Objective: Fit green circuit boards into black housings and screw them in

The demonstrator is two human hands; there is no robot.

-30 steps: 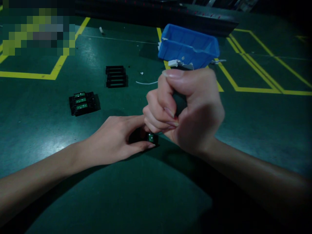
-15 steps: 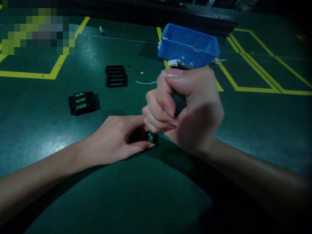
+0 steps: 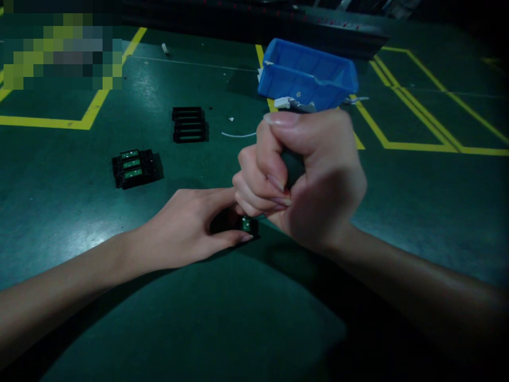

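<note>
My left hand (image 3: 194, 225) rests low on the green surface, its thumb and fingers closed around a black holder with a green circuit board (image 3: 246, 225). Only the right end of that piece shows; the rest is under my palm and fingers. Above it, my right hand (image 3: 314, 175) is curled into a fist, thumb uppermost. A dark patch shows inside the curl, but whether it is an object or the background I cannot tell. The fist hides what lies directly below it.
To the left lies a black frame with three green boards (image 3: 132, 164). Farther back is a slotted black frame (image 3: 189, 124), near a thin white strip (image 3: 238, 135). A blue bin (image 3: 310, 79) stands behind my right hand, with white scraps (image 3: 283, 102) at its base. Yellow lines (image 3: 421, 146) mark the surface.
</note>
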